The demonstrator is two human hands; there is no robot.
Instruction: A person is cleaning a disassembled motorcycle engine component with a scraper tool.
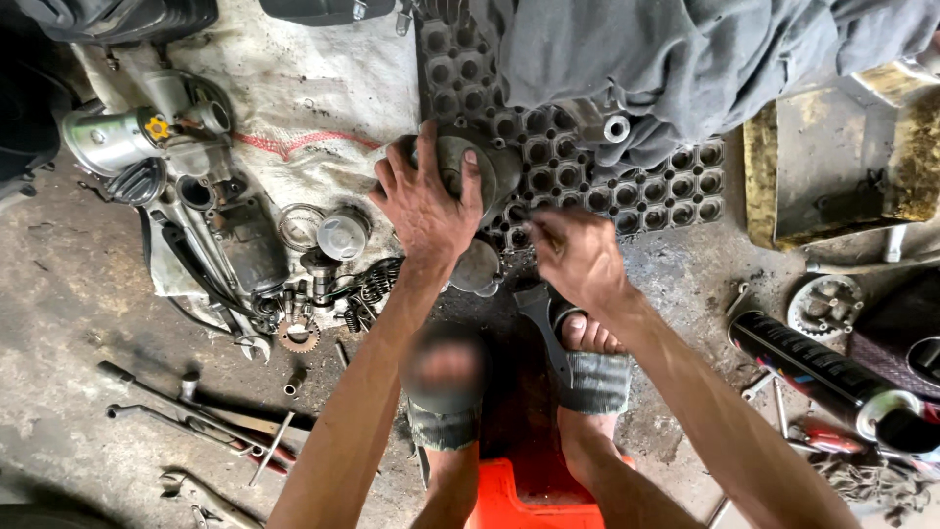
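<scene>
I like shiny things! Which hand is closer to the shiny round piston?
Left. The left hand rests just right of the piston; the right hand is farther right.

Setting: a motorcycle or small-engine repair workshop, worked at floor level. Bare concrete floor [69, 284], heavily stained with oil and grime. Dismantled engine parts are laid out on a soiled cloth sack [304, 108]: a piston [343, 235], a ring [297, 225], a small toothed gear [299, 335], coil springs [377, 282] and a carburettor-like assembly [166, 127]. A perforated black rubber mat [597, 181] is spread as a work surface. Spanners and wrenches [186, 411] are scattered on the floor at lower left. A grease-coated metal tray [842, 167] is seen at right, with a sprocket-like part [827, 306] and a dark spray can [832, 377] below it.
</scene>
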